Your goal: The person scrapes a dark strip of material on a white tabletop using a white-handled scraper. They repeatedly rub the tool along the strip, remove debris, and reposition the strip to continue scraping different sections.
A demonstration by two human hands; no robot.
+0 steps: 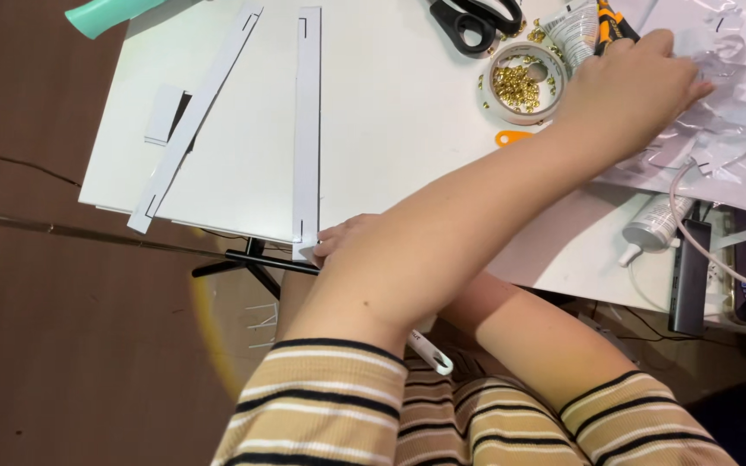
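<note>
Likely light, bendable and easily creased: white card strip (306, 121), near end at near bench edge under right hand (344, 237), closure indeterminable; left hand (641, 82) spread flat on clear film (736, 112); grasp strip by long edges.

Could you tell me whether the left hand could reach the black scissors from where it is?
Probably yes: the left hand rests on the clear plastic sheet near the scissors; only the low dish of gold beads and a tube lie between.
</note>
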